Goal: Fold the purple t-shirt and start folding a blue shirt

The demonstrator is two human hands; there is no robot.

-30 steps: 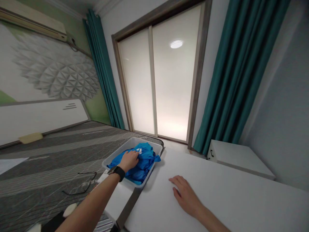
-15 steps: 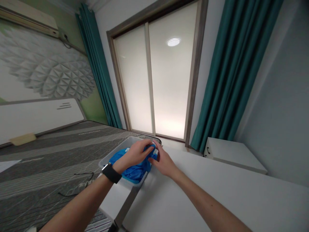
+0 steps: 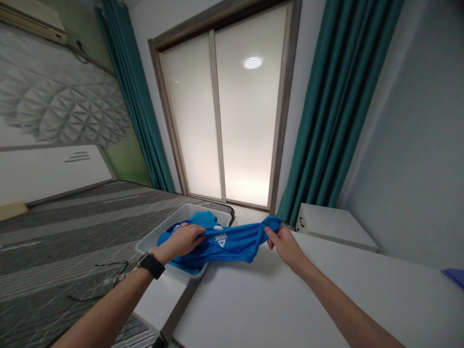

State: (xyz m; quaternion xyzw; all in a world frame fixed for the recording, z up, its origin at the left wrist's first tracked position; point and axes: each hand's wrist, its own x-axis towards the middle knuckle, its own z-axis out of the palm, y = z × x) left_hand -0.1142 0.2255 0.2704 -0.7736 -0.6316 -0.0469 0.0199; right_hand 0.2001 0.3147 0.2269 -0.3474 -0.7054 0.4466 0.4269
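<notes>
Head view, with clock positions taken from the centre of the frame. The left hand (image 3: 180,241) is at 8 o'clock, palm down, with the arm reaching in from the lower left and the fingers closed on a blue sports shirt (image 3: 226,245). A black smartwatch (image 3: 150,265) sits on the left wrist. The right hand (image 3: 286,249) is at 5 o'clock, raised off the surface with the wrist bent, its thumb and fingers pinching a gathered edge of the shirt. Both hands are grasping the garment; neither is released.

The shirt is drawn out between the hands, roughly level, with a white logo on its visible face. Its left part lies in a grey plastic tray (image 3: 145,247) at 7 to 8 o'clock, and the rest extends past the tray rim above a white tabletop (image 3: 290,304), which lies at 5 to 6 o'clock. The tray stands at the tabletop's edge, beside a grey striped mattress (image 3: 61,237) at 8 to 9 o'clock. A thin dark cord (image 3: 97,282) lies on the mattress. A white cabinet (image 3: 335,227) stands at 4 o'clock, and a frosted sliding door (image 3: 217,116) is at 12 o'clock between teal curtains (image 3: 340,96).
</notes>
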